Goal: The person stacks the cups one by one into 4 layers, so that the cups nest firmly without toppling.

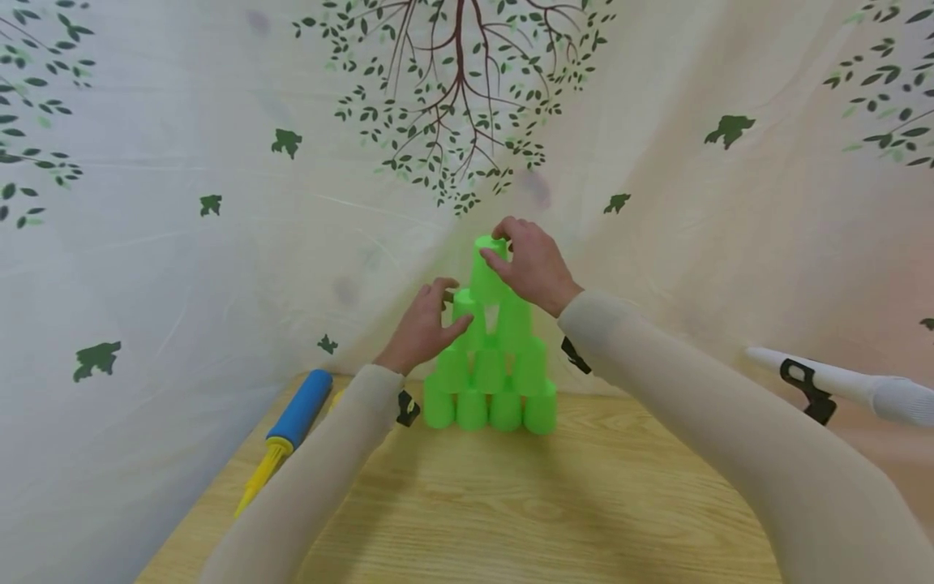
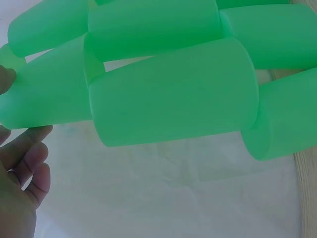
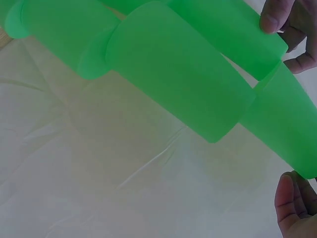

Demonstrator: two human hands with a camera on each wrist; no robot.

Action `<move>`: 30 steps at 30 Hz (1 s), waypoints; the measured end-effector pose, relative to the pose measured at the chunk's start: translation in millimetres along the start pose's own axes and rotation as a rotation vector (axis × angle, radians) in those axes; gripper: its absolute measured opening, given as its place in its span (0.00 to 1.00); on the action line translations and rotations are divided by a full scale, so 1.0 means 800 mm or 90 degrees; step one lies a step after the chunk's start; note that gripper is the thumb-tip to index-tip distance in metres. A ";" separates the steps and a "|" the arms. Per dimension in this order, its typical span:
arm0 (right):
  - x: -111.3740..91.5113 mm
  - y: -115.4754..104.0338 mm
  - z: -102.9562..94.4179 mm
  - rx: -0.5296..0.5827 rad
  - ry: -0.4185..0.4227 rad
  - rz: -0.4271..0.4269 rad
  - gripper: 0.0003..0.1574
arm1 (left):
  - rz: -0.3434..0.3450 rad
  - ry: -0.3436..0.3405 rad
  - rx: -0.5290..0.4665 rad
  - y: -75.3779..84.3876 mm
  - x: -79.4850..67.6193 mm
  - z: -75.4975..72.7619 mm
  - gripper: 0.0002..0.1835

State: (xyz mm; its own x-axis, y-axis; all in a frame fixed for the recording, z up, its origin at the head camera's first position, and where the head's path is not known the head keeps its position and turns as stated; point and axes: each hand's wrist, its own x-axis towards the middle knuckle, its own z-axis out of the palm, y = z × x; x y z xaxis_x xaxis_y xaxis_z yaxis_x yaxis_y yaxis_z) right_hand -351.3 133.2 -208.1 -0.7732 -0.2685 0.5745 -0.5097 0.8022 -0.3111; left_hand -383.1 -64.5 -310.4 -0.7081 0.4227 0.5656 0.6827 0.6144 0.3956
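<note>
Green plastic cups stand upside down in a tiered pyramid, with several along the bottom (image 1: 472,410) and a single top cup (image 1: 487,280). My right hand (image 1: 536,264) holds that top cup near its upper end, thumb in front. One tier lower, my left hand (image 1: 419,328) has thumb and fingers around the left cup (image 1: 464,307). In the left wrist view, a finger touches this cup's side (image 2: 54,94). The right wrist view shows the right fingertips (image 3: 286,196) at the top cup's narrow end (image 3: 297,144). Part of the top cup is hidden behind the right hand.
On the left of the wooden table (image 1: 554,503) lies a blue and yellow hand pump (image 1: 302,405), partly behind my left sleeve. A white, long object with a black clip (image 1: 839,381) is at the right. A leaf-printed cloth (image 1: 365,243) hangs close behind the cups.
</note>
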 end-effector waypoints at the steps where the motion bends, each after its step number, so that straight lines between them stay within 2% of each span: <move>1: 0.000 0.000 0.000 -0.001 -0.001 0.002 0.22 | -0.001 -0.001 -0.001 -0.001 0.000 0.001 0.31; 12: -0.001 0.001 0.003 0.007 -0.015 0.004 0.23 | -0.006 -0.010 0.006 -0.005 -0.003 0.002 0.34; 21: -0.005 0.002 -0.001 -0.003 0.032 0.008 0.30 | 0.000 -0.006 0.003 -0.011 -0.006 -0.005 0.35; 26: -0.017 0.014 -0.011 0.004 0.089 0.010 0.29 | 0.023 0.012 0.012 -0.007 -0.020 -0.021 0.30; 28: -0.028 0.024 -0.015 0.002 0.098 0.012 0.30 | 0.026 0.015 0.022 -0.003 -0.029 -0.029 0.28; 30: -0.043 0.035 -0.019 -0.005 0.095 0.015 0.31 | 0.020 0.001 0.031 0.001 -0.041 -0.037 0.29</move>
State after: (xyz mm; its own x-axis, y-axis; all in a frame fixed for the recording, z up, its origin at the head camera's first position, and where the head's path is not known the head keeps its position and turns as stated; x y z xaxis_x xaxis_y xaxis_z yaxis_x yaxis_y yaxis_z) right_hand -332.8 172.9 -225.2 -0.7197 -0.1676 0.6738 -0.4885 0.8119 -0.3198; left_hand -354.1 -97.6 -307.3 -0.6865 0.4415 0.5777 0.6947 0.6329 0.3418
